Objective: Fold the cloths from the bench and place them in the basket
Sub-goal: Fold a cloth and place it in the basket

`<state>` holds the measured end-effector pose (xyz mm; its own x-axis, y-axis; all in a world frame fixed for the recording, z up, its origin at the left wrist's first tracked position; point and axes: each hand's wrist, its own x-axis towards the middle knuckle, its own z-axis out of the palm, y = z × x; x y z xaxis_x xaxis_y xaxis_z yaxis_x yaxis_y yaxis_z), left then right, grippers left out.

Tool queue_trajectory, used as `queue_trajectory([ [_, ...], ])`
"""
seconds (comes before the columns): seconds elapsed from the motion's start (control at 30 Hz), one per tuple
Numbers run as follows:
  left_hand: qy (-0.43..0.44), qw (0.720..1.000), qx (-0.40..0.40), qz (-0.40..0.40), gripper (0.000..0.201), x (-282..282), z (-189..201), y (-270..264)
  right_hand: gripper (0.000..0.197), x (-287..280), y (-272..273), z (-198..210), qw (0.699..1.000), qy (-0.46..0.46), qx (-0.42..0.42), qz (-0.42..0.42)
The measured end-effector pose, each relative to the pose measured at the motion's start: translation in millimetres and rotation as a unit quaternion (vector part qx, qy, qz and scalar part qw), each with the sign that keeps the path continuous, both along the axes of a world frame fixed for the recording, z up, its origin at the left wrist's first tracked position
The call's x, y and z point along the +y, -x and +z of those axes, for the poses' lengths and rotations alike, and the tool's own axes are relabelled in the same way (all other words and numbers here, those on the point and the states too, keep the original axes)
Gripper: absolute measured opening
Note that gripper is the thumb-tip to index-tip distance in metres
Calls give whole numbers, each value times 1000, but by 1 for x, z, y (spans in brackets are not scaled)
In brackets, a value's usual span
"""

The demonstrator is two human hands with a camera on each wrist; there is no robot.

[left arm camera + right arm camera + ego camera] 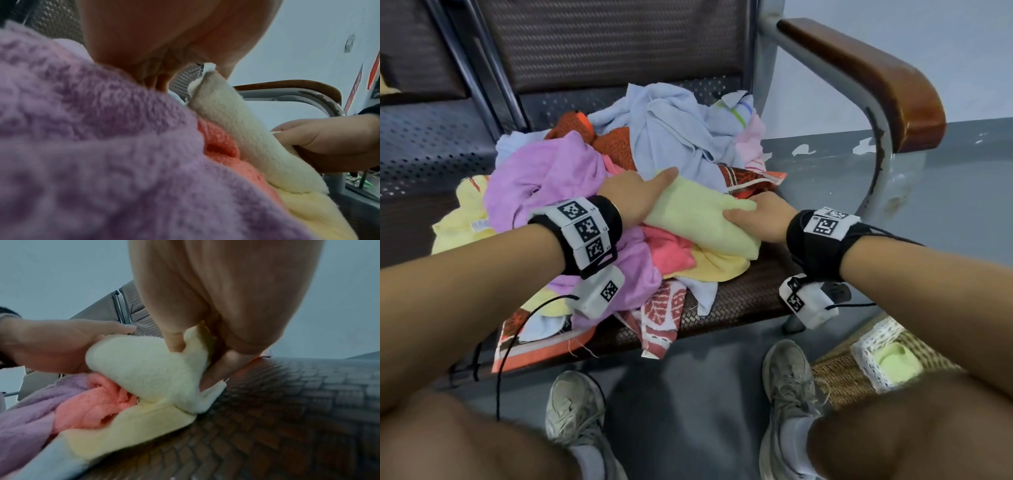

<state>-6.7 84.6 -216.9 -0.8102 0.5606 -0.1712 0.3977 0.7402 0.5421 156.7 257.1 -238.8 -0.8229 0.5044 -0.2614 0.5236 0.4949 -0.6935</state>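
A folded pale yellow cloth [698,219] [236,129] [148,366] lies on top of a heap of loose cloths on the bench [750,294]. My left hand [637,195] [51,345] cups its left end, thumb stretched along the top edge. My right hand [763,216] [329,138] pinches its right end between thumb and curled fingers [174,342]. The woven basket [835,377] stands on the floor at the lower right, lined with white lace, with a pale green cloth [897,359] inside.
The heap holds a purple cloth [544,178], a light blue one [671,130], a pink one [671,246], orange and patterned ones. A brown armrest [876,75] curves at the bench's right end. My shoes [575,404] rest on the grey floor below.
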Motion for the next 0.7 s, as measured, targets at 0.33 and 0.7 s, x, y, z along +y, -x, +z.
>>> queue_trajectory([
  [0.33,-48,998,22,-21,48,-1,3,-6,26,0,2,13,992,-82,-97,14],
  [0.7,-352,908,-167,-155,25,0,92,-56,32,-43,-28,102,993,14,106,52],
])
